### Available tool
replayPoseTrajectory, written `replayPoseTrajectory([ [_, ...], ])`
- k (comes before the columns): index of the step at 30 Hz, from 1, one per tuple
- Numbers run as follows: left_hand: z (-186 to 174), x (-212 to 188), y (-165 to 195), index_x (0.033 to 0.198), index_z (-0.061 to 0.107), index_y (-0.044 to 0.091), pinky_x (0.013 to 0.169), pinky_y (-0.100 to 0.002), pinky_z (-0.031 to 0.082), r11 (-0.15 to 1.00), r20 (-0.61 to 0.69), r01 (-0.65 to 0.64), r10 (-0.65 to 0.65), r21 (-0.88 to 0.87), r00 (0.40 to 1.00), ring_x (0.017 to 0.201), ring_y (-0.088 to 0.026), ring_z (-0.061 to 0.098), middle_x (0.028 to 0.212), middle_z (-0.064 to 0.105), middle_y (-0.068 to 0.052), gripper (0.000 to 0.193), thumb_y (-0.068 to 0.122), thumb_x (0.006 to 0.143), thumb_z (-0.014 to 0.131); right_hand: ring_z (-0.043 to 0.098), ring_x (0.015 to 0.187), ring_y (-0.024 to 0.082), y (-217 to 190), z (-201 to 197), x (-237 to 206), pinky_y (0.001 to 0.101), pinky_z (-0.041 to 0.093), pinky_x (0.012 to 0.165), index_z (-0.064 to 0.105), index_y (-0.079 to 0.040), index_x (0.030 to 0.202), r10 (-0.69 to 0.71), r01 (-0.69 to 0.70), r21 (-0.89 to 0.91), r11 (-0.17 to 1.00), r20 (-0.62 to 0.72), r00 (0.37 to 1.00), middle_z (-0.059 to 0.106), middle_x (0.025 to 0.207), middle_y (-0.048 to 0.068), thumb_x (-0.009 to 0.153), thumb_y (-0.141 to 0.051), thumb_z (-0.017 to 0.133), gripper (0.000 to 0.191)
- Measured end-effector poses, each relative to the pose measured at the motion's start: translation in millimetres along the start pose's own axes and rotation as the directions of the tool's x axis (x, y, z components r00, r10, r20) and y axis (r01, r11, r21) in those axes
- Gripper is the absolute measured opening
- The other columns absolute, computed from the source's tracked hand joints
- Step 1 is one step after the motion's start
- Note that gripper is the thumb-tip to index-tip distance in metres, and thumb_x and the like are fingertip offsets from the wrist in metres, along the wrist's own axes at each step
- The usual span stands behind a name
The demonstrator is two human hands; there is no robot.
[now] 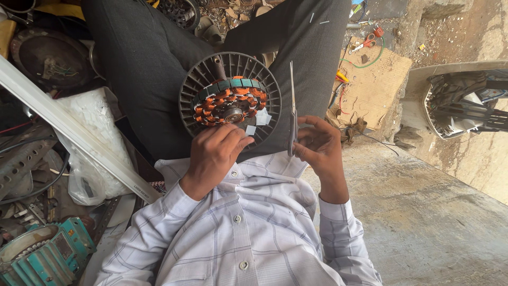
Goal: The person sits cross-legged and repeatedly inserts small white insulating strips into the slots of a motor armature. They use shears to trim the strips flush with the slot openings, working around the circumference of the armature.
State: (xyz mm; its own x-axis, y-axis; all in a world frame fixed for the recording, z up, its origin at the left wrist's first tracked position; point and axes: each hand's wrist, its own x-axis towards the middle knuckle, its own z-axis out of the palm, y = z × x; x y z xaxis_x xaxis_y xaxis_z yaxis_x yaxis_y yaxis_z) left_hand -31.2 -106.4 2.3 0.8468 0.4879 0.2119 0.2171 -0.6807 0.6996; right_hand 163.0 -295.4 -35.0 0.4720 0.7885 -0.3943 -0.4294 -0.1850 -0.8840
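The round, finned motor stator rests on the person's lap in dark trousers, its ring of copper-orange windings wrapped in teal bands. The left hand, at six o'clock of it, has fingers curled on its rim, by white paper slips. At three o'clock, the right hand pinches thin grey scissors upright, fingers clamped on them.

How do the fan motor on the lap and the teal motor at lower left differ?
The fan motor lies open, showing orange copper coils inside a dark ribbed ring; the teal motor is closed in a finned casing. The fan motor rests on the person's lap with the left hand on it; the teal motor sits untouched among scrap. Both are round.
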Motion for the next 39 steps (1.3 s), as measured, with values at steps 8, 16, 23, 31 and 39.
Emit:
replayPoseTrajectory([
  [8,-9,-14,10,0.103,0.066,-0.003,0.075,-0.025,0.063,0.436,0.101,0.37,-0.527,-0.82,0.844,0.081,-0.012,0.074,0.092,0.072,-0.005,0.007,0.002,0.099,0.07,0.06,0.068,0.011,6,43,-14,0.0264,0.046,0.065,0.067,-0.005,0.099,-0.278,0.289,-0.004,0.957,0.259,0.925,0.064,0.074,0.001,0.085,-0.014,0.097,0.034],
  [16,-17,-11,24,0.11,0.063,-0.005,0.084,-0.03,0.066,0.394,-0.002,0.223,-0.495,-0.892,0.869,0.092,-0.016,0.076,0.097,0.073,-0.011,0.011,-0.003,0.1,0.068,0.052,0.045,0.009,-28,70,-14,0.0271,0.038,0.046,0.071,0.001,0.093,-0.199,0.404,-0.57,0.716,0.388,0.9,0.055,0.057,0.001,0.067,-0.046,0.093,0.058],
  [23,-27,-5,25,0.108,0.059,-0.004,0.081,-0.03,0.068,0.377,0.043,0.252,-0.482,-0.891,0.875,0.087,-0.016,0.076,0.092,0.073,-0.012,0.013,-0.001,0.099,0.069,0.061,0.051,0.007,-37,73,-10,0.0256,0.043,0.046,0.072,0.005,0.102,-0.187,0.406,-0.507,0.761,0.428,0.884,0.064,0.065,0.001,0.071,-0.046,0.092,0.063],
  [31,-34,1,25,0.105,0.06,-0.003,0.071,-0.024,0.064,0.412,0.069,0.268,-0.438,-0.871,0.896,0.082,-0.014,0.077,0.086,0.073,-0.01,0.011,0.001,0.1,0.069,0.05,0.045,0.008,-37,70,-9,0.0283,0.035,0.045,0.071,0.004,0.096,-0.216,0.454,-0.537,0.711,0.448,0.868,0.05,0.056,0.0,0.071,-0.051,0.089,0.063],
  [39,-33,3,22,0.103,0.061,-0.002,0.071,-0.024,0.064,0.397,0.081,0.26,-0.414,-0.88,0.907,0.081,-0.014,0.077,0.084,0.073,-0.009,0.009,0.002,0.101,0.069,0.054,0.046,0.009,-34,66,-10,0.027,0.038,0.045,0.067,-0.001,0.083,-0.228,0.457,-0.516,0.725,0.447,0.865,0.052,0.055,-0.001,0.072,-0.052,0.089,0.057],
])
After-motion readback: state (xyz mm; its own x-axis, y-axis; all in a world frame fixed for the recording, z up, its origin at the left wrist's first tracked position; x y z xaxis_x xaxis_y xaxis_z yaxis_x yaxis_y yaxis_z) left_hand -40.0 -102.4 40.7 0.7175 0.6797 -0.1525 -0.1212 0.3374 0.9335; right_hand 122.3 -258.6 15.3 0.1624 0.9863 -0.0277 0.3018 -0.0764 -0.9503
